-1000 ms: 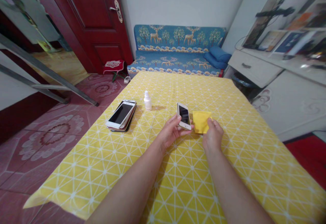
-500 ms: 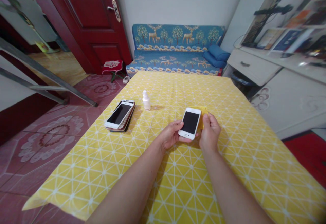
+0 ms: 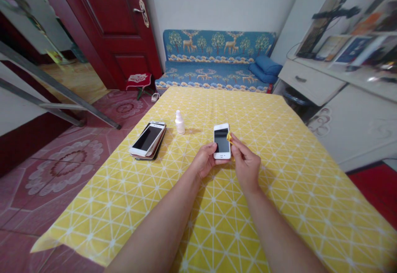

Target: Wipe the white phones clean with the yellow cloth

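A white smartphone (image 3: 222,141) with a dark screen lies face up in my left hand (image 3: 205,159), which is closed around its lower left side with the thumb at the edge. My right hand (image 3: 247,162) pinches a bunched yellow cloth (image 3: 230,137) against the phone's right edge. Part of the cloth is hidden by my fingers. To the left, a small white spray bottle (image 3: 179,123) stands upright on the table. Farther left is a stack of several phones (image 3: 148,140), a white one on top with its dark screen up.
The yellow patterned tablecloth (image 3: 173,207) covers the table under my arms. Beyond its far edge stands a blue bench (image 3: 214,68) with deer patterns. A white cabinet (image 3: 356,120) is on the right; a red stool (image 3: 138,80) and a metal ladder (image 3: 66,106) are on the left.
The cloth, spread out behind the phone before, is now bunched in my right fingers at its right edge. My left hand has turned the phone more upright and shifted it slightly left.
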A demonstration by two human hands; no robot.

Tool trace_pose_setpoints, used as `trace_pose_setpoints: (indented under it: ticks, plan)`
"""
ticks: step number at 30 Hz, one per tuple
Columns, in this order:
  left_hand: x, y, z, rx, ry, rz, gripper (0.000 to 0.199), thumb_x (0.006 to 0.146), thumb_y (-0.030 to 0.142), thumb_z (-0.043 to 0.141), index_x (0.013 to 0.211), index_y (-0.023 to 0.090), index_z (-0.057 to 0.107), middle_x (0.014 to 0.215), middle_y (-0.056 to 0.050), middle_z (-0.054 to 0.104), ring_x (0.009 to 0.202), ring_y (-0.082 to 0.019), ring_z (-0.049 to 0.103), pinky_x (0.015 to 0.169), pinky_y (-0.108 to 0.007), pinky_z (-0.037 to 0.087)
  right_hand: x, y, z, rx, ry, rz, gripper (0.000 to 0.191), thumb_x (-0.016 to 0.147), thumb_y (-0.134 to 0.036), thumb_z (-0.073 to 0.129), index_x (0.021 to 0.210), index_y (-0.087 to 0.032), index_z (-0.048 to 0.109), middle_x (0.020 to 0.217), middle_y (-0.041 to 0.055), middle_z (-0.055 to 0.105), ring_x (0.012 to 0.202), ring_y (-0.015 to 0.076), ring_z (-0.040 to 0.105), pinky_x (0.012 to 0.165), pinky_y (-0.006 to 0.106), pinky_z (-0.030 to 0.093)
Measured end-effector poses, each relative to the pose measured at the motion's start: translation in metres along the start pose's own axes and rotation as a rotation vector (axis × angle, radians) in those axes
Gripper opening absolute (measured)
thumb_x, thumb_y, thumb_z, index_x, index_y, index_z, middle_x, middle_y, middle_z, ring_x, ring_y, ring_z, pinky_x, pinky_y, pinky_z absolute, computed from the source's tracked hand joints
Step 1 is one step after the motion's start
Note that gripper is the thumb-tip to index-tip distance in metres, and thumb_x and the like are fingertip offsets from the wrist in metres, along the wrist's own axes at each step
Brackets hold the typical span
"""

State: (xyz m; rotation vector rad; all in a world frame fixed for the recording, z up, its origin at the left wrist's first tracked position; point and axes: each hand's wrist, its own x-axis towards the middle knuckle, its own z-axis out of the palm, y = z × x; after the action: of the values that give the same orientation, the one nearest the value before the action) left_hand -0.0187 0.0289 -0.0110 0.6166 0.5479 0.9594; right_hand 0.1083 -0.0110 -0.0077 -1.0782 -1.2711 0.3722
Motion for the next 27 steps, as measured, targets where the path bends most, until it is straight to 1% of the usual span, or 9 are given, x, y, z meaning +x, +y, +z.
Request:
trace_pose_setpoints:
  ticks: [3,6,9,13,16,20,24,27]
  plan:
    - [0.0,0.002,-0.001,0.034,-0.015,0.043,0.027,0.074,0.032,0.075,0.088,0.01,0.07,0.086,-0.01,0.072,0.07,-0.018,0.067,0.069,-0.032,0.056,-0.002,-0.004,0.0,-0.023,-0.025,-0.069,0.028,0.09,-0.021,0.057,0.114,-0.024,0.069,0.124,0.0066,0.065,0.115,0.0222,0.062,0.102,0.042,0.049]
    - [-0.001,0.002,-0.002,0.088,-0.043,0.053,0.033,0.068,0.036,0.079,0.087,0.011,0.071,0.082,-0.009,0.072,0.066,-0.017,0.065,0.063,-0.028,0.053,-0.001,-0.005,-0.003,-0.074,-0.014,-0.114,0.029,0.09,-0.02,0.056,0.115,-0.025,0.068,0.124,0.0058,0.066,0.115,0.0223,0.062,0.102,0.043,0.049]
    - [-0.002,0.002,-0.002,0.133,-0.04,0.084,0.033,0.067,0.036,0.08,0.088,0.011,0.072,0.079,-0.008,0.071,0.063,-0.015,0.064,0.06,-0.026,0.05,0.0,-0.004,-0.006,-0.103,-0.005,-0.13,0.029,0.09,-0.02,0.056,0.115,-0.024,0.069,0.122,0.006,0.067,0.113,0.0226,0.063,0.1,0.043,0.05]
    - [-0.003,0.001,0.001,0.123,0.047,0.154,0.033,0.065,0.035,0.081,0.086,0.011,0.072,0.078,-0.006,0.071,0.064,-0.014,0.063,0.064,-0.026,0.05,-0.001,-0.005,-0.004,-0.127,-0.046,-0.169,0.027,0.089,-0.018,0.056,0.112,-0.024,0.07,0.122,0.0069,0.067,0.112,0.0223,0.064,0.098,0.041,0.052]
    - [-0.002,-0.001,0.003,0.065,0.119,0.204,0.031,0.065,0.033,0.082,0.086,0.013,0.072,0.084,-0.005,0.071,0.07,-0.014,0.065,0.069,-0.027,0.051,-0.001,-0.006,-0.002,-0.163,-0.068,-0.192,0.026,0.089,-0.018,0.056,0.109,-0.024,0.072,0.122,0.0071,0.066,0.112,0.0218,0.063,0.097,0.039,0.052]
    - [-0.001,-0.004,0.003,0.049,0.172,0.249,0.03,0.065,0.031,0.082,0.087,0.014,0.072,0.087,-0.005,0.071,0.074,-0.014,0.065,0.072,-0.028,0.052,-0.001,-0.004,0.001,-0.163,-0.036,-0.171,0.024,0.088,-0.018,0.058,0.105,-0.023,0.073,0.12,0.0084,0.067,0.109,0.0209,0.064,0.096,0.038,0.052]
    - [0.0,-0.006,0.002,0.044,0.208,0.278,0.03,0.062,0.031,0.084,0.082,0.013,0.07,0.085,-0.005,0.071,0.071,-0.013,0.064,0.068,-0.026,0.052,-0.001,-0.002,0.003,-0.15,0.005,-0.11,0.022,0.088,-0.02,0.059,0.103,-0.023,0.074,0.114,0.0087,0.07,0.107,0.0205,0.065,0.095,0.038,0.052]
    - [0.001,-0.006,0.002,0.031,0.212,0.29,0.029,0.062,0.031,0.084,0.08,0.013,0.069,0.083,-0.004,0.07,0.07,-0.012,0.063,0.067,-0.025,0.052,-0.003,-0.003,0.005,-0.137,0.027,-0.088,0.021,0.088,-0.02,0.058,0.102,-0.023,0.074,0.113,0.0084,0.07,0.106,0.0209,0.066,0.096,0.04,0.051]
